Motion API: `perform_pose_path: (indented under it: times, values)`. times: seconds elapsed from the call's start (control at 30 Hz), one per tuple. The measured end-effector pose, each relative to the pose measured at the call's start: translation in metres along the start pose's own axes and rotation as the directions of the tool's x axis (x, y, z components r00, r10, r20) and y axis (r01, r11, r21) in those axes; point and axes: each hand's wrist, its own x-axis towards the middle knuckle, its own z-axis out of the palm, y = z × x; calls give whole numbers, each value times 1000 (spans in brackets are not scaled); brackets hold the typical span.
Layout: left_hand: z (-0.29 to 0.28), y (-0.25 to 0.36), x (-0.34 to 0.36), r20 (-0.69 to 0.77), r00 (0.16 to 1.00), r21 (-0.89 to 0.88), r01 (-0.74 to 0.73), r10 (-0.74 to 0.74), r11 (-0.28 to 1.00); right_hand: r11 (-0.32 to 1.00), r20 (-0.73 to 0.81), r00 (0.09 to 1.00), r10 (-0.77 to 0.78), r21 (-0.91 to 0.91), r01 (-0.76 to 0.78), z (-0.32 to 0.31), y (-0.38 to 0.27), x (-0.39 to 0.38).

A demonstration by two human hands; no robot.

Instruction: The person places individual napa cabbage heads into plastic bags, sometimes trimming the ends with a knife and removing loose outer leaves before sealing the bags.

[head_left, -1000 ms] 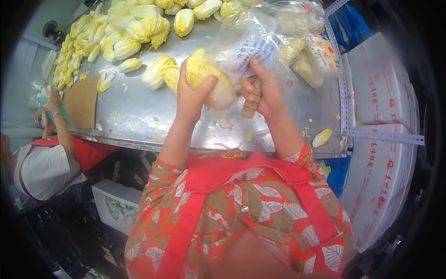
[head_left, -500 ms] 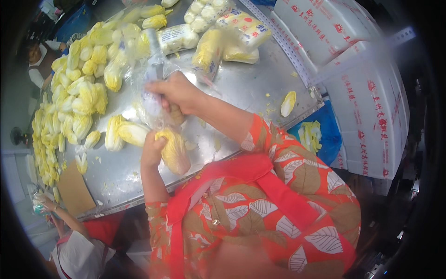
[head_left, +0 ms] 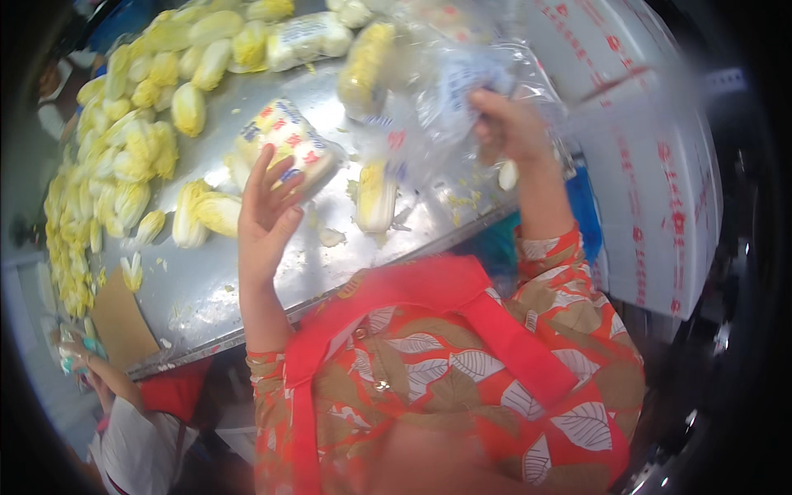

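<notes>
My right hand [head_left: 511, 128] is raised at the right over the metal table, its fingers closed on a clear plastic bag [head_left: 462, 87] with blue print. The bag is blurred and spreads out to the left of the hand. My left hand [head_left: 268, 210] is open with its fingers spread and holds nothing. Just beyond its fingertips lies a printed bag packed with napa cabbages [head_left: 289, 148]; whether the fingers touch it I cannot tell. Between my hands a single yellow-white napa cabbage [head_left: 377, 202] rests on the table.
Loose napa cabbages [head_left: 124, 148] are heaped on the left of the metal table [head_left: 206, 289]. More packed bags [head_left: 309, 41] lie at the back. White printed boxes [head_left: 643, 198] stand stacked on the right. Cardboard [head_left: 122, 326] lies at the left edge, near another person's arm [head_left: 115, 379].
My right hand has swung right with the plastic. My left hand has let go of a napa cabbage and opened. A packed bag now shows beyond it. The view has shifted slightly.
</notes>
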Motion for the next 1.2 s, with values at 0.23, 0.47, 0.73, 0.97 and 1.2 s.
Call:
perform_pose_path:
  times: [0.23, 0.47, 0.73, 0.97, 1.2]
  values:
    - [-22, -40, -10, -12, 947, 186, 319, -322, 929, 997, -413, 910, 19, -62, -49, -176, 13, -138]
    - [2, -46, 14, 144, 913, 351, 312, -381, 883, 803, -342, 764, 548, 470, -366, -174, 138, -339]
    - [44, -72, 26, 397, 784, 479, 267, -477, 837, 64, -231, -105, 967, 622, -780, -91, 274, -517]
    - [46, -77, 30, 370, 833, 553, 159, -412, 818, 227, -546, -453, 705, 779, -585, -131, 436, -594]
    - [12, -71, 26, 173, 944, 596, 128, -282, 793, 360, -816, -382, 433, 545, -757, -119, 351, -537]
